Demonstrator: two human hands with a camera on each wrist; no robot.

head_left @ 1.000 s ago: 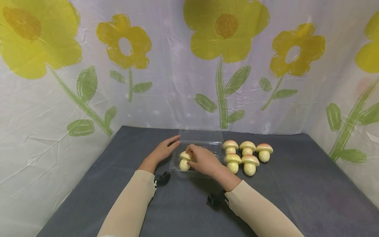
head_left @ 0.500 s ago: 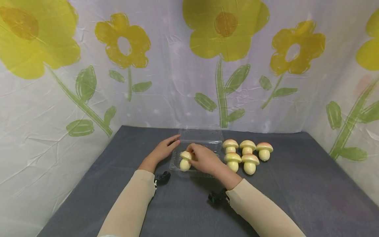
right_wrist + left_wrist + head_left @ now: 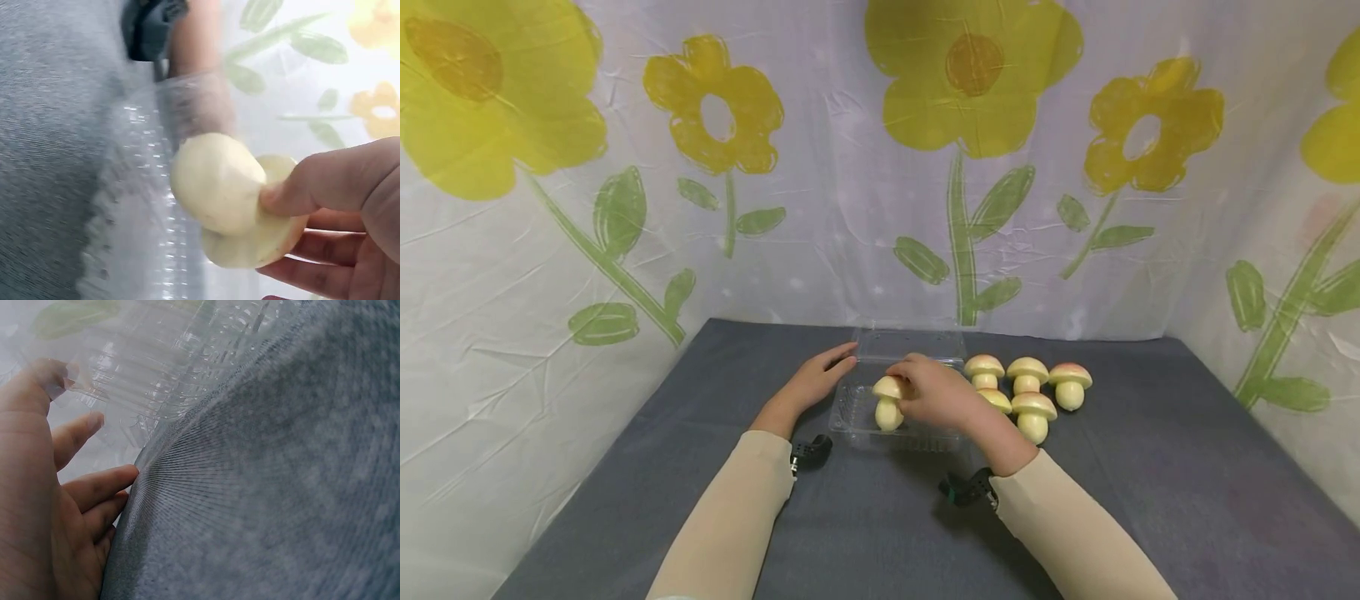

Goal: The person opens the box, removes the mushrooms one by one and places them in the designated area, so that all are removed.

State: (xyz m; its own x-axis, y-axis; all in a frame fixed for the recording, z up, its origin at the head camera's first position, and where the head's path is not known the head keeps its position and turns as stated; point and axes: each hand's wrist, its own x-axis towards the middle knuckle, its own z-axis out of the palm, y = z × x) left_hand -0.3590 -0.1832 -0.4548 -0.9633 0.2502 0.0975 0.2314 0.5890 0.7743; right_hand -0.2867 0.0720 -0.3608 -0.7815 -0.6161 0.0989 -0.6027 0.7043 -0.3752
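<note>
My right hand (image 3: 942, 393) pinches a pale-yellow model mushroom (image 3: 889, 412) by its cap, stem downward, over a clear plastic clamshell box (image 3: 848, 414). In the right wrist view the thumb presses the mushroom (image 3: 215, 187) from one side, with fingers behind the cap. The box's lid (image 3: 910, 344) stands open at the back. My left hand (image 3: 811, 385) lies along the box's left side, its fingers relaxed and spread. The left wrist view has the left hand (image 3: 69, 481) with a fingertip at the clear plastic box (image 3: 156, 369).
Several more mushrooms stand on the dark grey cloth right of the box, including a red-capped mushroom (image 3: 1070, 386) at the far right. My right hand partly covers one nearer mushroom (image 3: 995, 401). A flower-printed curtain (image 3: 820, 208) rises behind the table.
My right hand has drawn the mushroom rightward from the box's left end, and its wrist has shifted right too. My left hand has stayed in place.
</note>
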